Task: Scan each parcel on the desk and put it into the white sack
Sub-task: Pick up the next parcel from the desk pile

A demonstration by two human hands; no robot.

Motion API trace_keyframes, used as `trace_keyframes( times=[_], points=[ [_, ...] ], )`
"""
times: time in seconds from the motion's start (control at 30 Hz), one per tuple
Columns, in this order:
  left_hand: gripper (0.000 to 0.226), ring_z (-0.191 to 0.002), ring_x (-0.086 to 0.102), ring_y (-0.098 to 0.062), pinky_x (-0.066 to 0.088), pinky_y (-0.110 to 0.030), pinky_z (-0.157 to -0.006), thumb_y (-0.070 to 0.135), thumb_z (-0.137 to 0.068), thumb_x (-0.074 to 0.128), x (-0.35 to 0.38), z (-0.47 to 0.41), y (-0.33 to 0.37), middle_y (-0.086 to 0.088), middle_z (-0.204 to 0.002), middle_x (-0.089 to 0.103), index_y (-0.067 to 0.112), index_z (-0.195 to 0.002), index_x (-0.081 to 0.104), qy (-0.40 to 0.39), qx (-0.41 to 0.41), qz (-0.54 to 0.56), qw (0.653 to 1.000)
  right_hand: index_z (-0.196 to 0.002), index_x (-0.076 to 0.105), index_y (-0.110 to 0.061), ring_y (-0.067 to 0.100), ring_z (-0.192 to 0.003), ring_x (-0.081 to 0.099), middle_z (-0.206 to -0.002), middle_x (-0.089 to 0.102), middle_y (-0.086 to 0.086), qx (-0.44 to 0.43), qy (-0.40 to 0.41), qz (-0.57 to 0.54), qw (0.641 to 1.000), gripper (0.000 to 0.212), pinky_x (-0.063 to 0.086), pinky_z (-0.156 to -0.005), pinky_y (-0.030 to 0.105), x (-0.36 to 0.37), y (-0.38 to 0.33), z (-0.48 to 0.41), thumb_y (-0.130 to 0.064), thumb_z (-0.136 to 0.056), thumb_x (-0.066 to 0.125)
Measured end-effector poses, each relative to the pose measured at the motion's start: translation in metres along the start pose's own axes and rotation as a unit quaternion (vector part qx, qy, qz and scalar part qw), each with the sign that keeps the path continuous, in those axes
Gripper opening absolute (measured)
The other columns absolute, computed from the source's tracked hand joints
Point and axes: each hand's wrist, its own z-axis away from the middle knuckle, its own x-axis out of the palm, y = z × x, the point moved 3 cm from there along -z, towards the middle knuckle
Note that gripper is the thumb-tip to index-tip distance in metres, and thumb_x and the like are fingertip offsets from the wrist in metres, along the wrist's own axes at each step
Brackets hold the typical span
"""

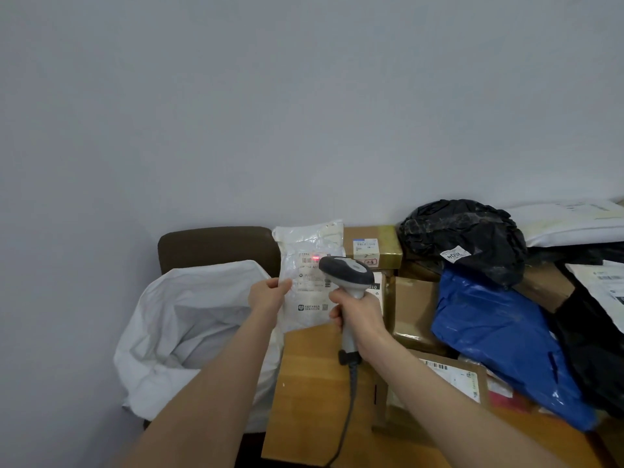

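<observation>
My left hand [268,293] pinches the left edge of a white plastic parcel [305,244] and holds it upright above the desk's left end. My right hand [358,315] grips the handle of a grey barcode scanner [346,270], whose head points at the parcel's label; a red light glows on the barcode there. The white sack [189,319] stands open just left of the desk, below and left of the parcel.
The wooden desk [310,376] holds more parcels: cardboard boxes [413,312], a blue bag [499,336], a black bag [462,234], white mailers at the far right [570,224]. A brown chair back [216,246] rises behind the sack. The scanner cable [347,417] hangs toward the desk's front edge.
</observation>
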Motion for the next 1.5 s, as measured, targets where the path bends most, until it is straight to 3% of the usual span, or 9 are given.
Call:
trace_keyframes(
  times=[0.13, 0.4, 0.7, 0.8, 0.97, 1.07, 1.17, 1.3, 1.5],
  points=[
    [0.007, -0.090, 0.063, -0.024, 0.054, -0.044, -0.086, 0.018, -0.089, 0.066, -0.032, -0.018, -0.004, -0.003, -0.089, 0.068, 0.012, -0.091, 0.069, 0.014, 0.003, 0.002, 1.000, -0.096, 0.062, -0.006, 0.014, -0.053, 0.056, -0.063, 0.063, 0.007, 0.005, -0.015, -0.004, 1.000, 0.008, 0.048, -0.055, 0.026, 0.028, -0.001, -0.020, -0.009, -0.088, 0.064],
    [0.011, -0.092, 0.064, -0.023, 0.052, -0.037, -0.084, 0.026, -0.092, 0.061, -0.132, -0.103, -0.048, 0.000, -0.093, 0.067, 0.020, -0.099, 0.067, 0.081, -0.010, -0.052, 0.995, -0.089, 0.061, -0.009, 0.014, -0.055, 0.052, -0.063, 0.058, 0.004, 0.046, -0.009, 0.001, 0.999, 0.014, 0.046, -0.056, 0.027, 0.124, 0.027, -0.086, -0.019, -0.086, 0.069],
    [0.021, -0.075, 0.062, -0.018, 0.051, -0.031, -0.068, 0.025, -0.094, 0.055, -0.205, -0.212, -0.146, 0.000, -0.084, 0.068, 0.016, -0.102, 0.071, 0.091, -0.028, -0.260, 0.961, -0.085, 0.060, -0.014, 0.014, -0.059, 0.056, -0.068, 0.060, 0.004, 0.096, 0.092, 0.034, 0.991, 0.015, 0.049, -0.066, 0.029, 0.231, 0.090, -0.184, -0.025, -0.085, 0.071],
    [0.021, -0.072, 0.058, -0.019, 0.043, -0.027, -0.066, 0.017, -0.093, 0.054, -0.203, -0.237, -0.191, -0.004, -0.084, 0.067, 0.012, -0.103, 0.071, 0.051, -0.054, -0.318, 0.945, -0.095, 0.063, -0.010, 0.015, -0.063, 0.057, -0.073, 0.061, 0.005, 0.095, 0.125, 0.038, 0.987, 0.021, 0.049, -0.063, 0.028, 0.240, 0.111, -0.206, -0.026, -0.084, 0.071],
    [0.018, -0.080, 0.062, -0.029, 0.049, -0.034, -0.070, 0.013, -0.090, 0.051, -0.168, -0.287, -0.250, -0.013, -0.088, 0.066, 0.004, -0.096, 0.065, -0.003, -0.125, -0.321, 0.939, -0.097, 0.060, -0.007, 0.012, -0.061, 0.053, -0.070, 0.056, 0.004, 0.098, 0.155, 0.030, 0.983, 0.018, 0.047, -0.056, 0.020, 0.238, 0.133, -0.234, -0.019, -0.087, 0.069],
    [0.029, -0.092, 0.063, -0.032, 0.052, -0.039, -0.079, 0.012, -0.089, 0.050, -0.147, -0.311, -0.281, -0.016, -0.102, 0.068, 0.007, -0.112, 0.067, -0.006, -0.144, -0.306, 0.941, -0.092, 0.059, -0.007, 0.012, -0.059, 0.052, -0.068, 0.055, 0.005, 0.104, 0.170, 0.037, 0.979, 0.015, 0.047, -0.054, 0.020, 0.229, 0.147, -0.246, -0.018, -0.087, 0.068],
    [0.045, -0.116, 0.055, -0.035, 0.046, -0.044, -0.097, 0.008, -0.090, 0.046, -0.126, -0.327, -0.300, -0.017, -0.130, 0.056, 0.009, -0.135, 0.050, -0.073, -0.159, -0.316, 0.932, -0.090, 0.058, -0.010, 0.013, -0.059, 0.052, -0.070, 0.056, 0.005, 0.107, 0.186, 0.042, 0.976, 0.014, 0.047, -0.054, 0.021, 0.219, 0.155, -0.254, -0.019, -0.087, 0.068],
    [0.057, -0.127, 0.045, -0.033, 0.039, -0.044, -0.105, 0.016, -0.089, 0.056, -0.115, -0.327, -0.295, -0.017, -0.141, 0.043, 0.005, -0.141, 0.037, -0.112, -0.148, -0.410, 0.893, -0.094, 0.060, -0.009, 0.012, -0.059, 0.052, -0.070, 0.056, 0.005, 0.113, 0.196, 0.047, 0.973, 0.016, 0.046, -0.054, 0.020, 0.214, 0.154, -0.256, -0.021, -0.087, 0.068],
    [0.035, -0.117, 0.053, -0.034, 0.044, -0.039, -0.099, 0.010, -0.090, 0.048, -0.108, -0.308, -0.220, -0.021, -0.128, 0.056, 0.001, -0.123, 0.055, -0.128, -0.071, -0.361, 0.921, -0.093, 0.058, -0.011, 0.012, -0.057, 0.049, -0.068, 0.055, 0.003, 0.114, 0.199, 0.061, 0.971, 0.017, 0.041, -0.053, 0.022, 0.206, 0.127, -0.231, -0.025, -0.088, 0.067]
  ],
)
